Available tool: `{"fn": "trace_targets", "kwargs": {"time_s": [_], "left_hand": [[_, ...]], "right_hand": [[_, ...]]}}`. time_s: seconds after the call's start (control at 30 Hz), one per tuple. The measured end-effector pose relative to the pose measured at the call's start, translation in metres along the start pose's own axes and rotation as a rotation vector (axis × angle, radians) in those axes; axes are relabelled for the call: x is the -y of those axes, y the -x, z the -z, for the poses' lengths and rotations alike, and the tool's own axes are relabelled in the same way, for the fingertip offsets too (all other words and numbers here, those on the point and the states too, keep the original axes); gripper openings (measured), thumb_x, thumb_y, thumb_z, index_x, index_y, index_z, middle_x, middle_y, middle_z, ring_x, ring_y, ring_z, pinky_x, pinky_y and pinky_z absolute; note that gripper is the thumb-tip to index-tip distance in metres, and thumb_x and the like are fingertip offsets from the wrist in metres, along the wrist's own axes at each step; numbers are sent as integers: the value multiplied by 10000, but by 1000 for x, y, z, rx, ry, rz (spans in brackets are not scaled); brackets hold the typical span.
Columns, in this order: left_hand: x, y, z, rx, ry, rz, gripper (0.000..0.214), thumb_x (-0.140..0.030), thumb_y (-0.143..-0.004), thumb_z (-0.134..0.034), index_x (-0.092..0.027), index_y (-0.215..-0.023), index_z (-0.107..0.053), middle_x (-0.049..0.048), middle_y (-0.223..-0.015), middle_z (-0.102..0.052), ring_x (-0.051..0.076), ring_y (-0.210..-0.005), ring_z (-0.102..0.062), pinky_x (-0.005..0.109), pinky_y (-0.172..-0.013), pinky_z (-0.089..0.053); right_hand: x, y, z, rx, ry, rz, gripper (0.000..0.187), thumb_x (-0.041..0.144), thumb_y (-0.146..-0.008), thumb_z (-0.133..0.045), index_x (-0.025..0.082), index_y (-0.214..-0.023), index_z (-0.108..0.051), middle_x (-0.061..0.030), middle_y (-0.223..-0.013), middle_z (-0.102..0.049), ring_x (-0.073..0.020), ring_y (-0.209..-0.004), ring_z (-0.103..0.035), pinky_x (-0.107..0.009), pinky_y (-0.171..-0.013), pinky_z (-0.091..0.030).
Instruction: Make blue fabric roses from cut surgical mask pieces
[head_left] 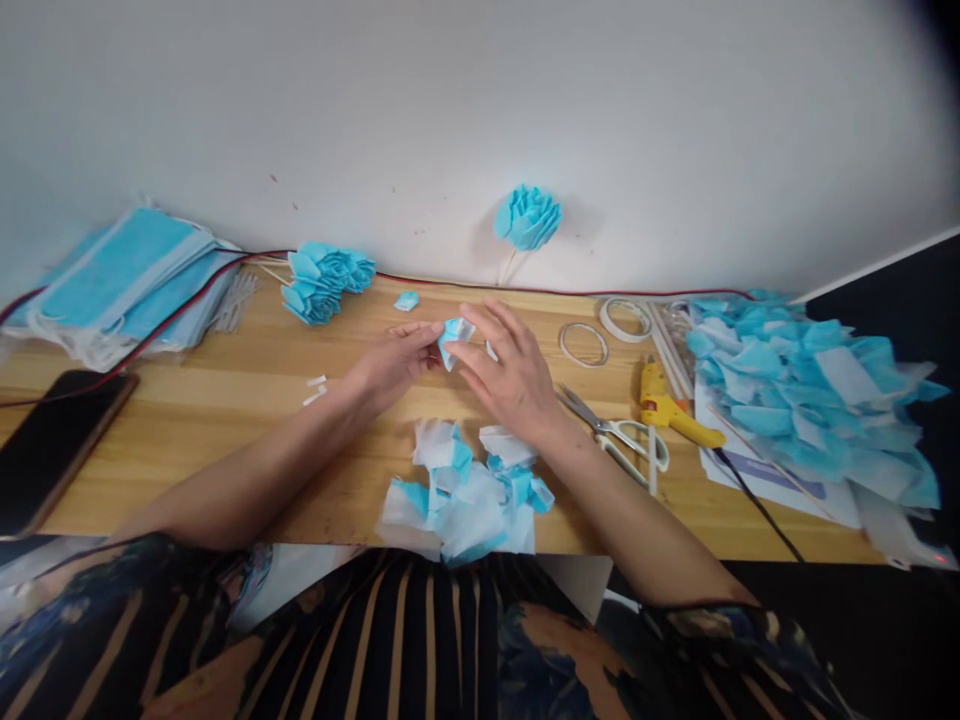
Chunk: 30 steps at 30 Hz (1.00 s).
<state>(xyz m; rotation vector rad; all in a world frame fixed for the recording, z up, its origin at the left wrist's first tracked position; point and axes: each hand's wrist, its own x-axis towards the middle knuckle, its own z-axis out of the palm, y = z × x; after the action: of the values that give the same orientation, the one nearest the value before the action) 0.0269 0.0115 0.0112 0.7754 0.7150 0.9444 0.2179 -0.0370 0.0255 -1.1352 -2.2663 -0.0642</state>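
My left hand (396, 362) pinches a small folded piece of blue and white mask fabric (453, 338) above the table. From the other side, my right hand (516, 378) has its thumb and fingers on the same piece. A loose pile of blue and white fabric pieces (469, 500) lies between my forearms at the table's front edge. Behind my hands rests one small folded blue piece (406, 301). Several blue fabric flowers on sticks (322, 280) lie farther back on the left, and another blue flower (528, 217) leans on the wall.
At left are stacked blue masks (135, 270) and a phone (56, 450). Scissors (615, 430), a yellow glue gun (667, 405), tape rolls (625, 319) and a large heap of blue pieces (802, 390) lie at right. A red-black cable (570, 291) runs along the wall.
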Motion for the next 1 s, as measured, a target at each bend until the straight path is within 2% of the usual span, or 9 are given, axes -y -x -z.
{"fn": "trace_targets", "kwargs": {"time_s": [0.13,0.27,0.5,0.6,0.67,0.77,0.83,1.0], "left_hand": [[1,0,0,7,19,-8,275,-370,-696,-901,-156,-798,-762,25,-780,-733,126,-717,-652,258,-720,-518],[2,0,0,14,5,-13,292,-382,-703,-898,-147,-810,-762,31,-792,-738,130,-734,-656,257,-714,-518],[4,-4,4,-10,-17,-23,277,-368,-702,-900,-145,-790,-761,26,-777,-736,120,-705,-655,256,-697,-512],[5,-4,4,-41,-56,-33,248,-358,-735,-875,-146,-795,-761,33,-783,-736,128,-719,-657,264,-696,-508],[6,-4,4,-41,-80,-40,245,-357,-737,-869,-142,-787,-761,35,-767,-727,130,-713,-646,269,-694,-506],[7,-2,1,-32,-138,-65,246,-362,-739,-860,-142,-741,-749,32,-742,-713,130,-698,-628,278,-698,-500],[7,0,-1,-36,-206,-95,248,-372,-745,-847,-149,-719,-744,25,-720,-702,128,-677,-610,282,-696,-489],[5,4,-5,-24,-357,-185,278,-420,-757,-818,-171,-667,-732,5,-644,-664,118,-628,-554,275,-672,-443]], "right_hand": [[-3,5,-6,-28,44,29,507,61,-918,-510,330,-1338,-599,-34,-1585,-484,-300,-1543,-335,-627,-1205,-379],[-3,11,-11,-60,72,52,535,24,-888,-494,282,-1341,-616,-64,-1591,-477,-302,-1551,-318,-595,-1205,-390],[-4,16,-13,-47,-61,-74,502,32,-860,-482,296,-1243,-670,-44,-1568,-503,-304,-1525,-359,-625,-1206,-357],[-4,15,-9,-172,-205,-219,387,109,-895,-483,289,-1180,-672,-63,-1492,-566,-298,-1455,-453,-611,-1197,-366],[-5,10,-8,-238,-414,-385,344,204,-928,-510,289,-1242,-618,-80,-1419,-614,-273,-1381,-529,-559,-1169,-417],[-5,-1,-8,-154,-816,-594,476,354,-913,-599,295,-1374,-499,-70,-1279,-678,-228,-1233,-628,-451,-1082,-508],[-3,-8,-9,-69,-988,-679,541,413,-883,-648,291,-1385,-489,-38,-1134,-702,-208,-1117,-664,-408,-1028,-532],[1,-18,-16,-57,-1026,-781,535,349,-798,-693,245,-1307,-564,32,-833,-639,-171,-865,-639,-342,-861,-532]]}}
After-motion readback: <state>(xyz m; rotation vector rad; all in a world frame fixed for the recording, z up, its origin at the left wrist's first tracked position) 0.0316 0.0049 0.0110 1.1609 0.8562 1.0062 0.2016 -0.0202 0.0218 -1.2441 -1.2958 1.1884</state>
